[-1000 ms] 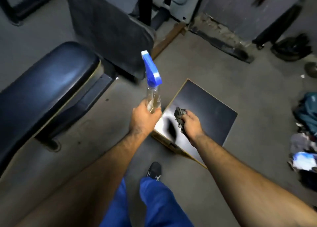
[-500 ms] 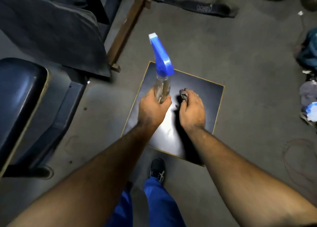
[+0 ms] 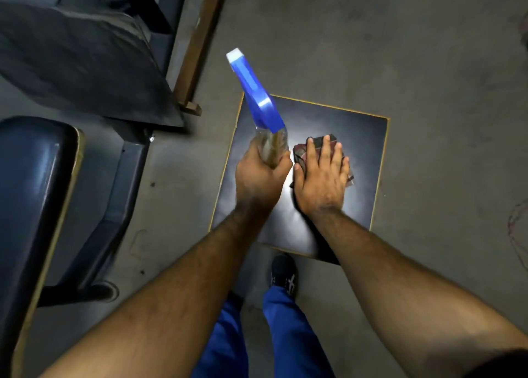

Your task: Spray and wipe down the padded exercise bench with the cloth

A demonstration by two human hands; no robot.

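Head view: right hand (image 3: 321,177) flattens cloth (image 3: 301,149) (left hand (image 3: 258,182) grips bottle (image 3: 271,146)).

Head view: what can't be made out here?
- Cloth: mostly hidden under the flat right hand; its extent is unclear.
- Spray bottle: lower body hidden in the left hand; liquid level unreadable.
- Padded bench: cut off by the left edge.
- Wetness on the black board: glare hides it.

Dark board on a grey concrete floor

We see the gold-edged board (image 3: 337,120) flat on the floor (image 3: 428,63), a cloth (image 3: 301,152) lying near its centre.
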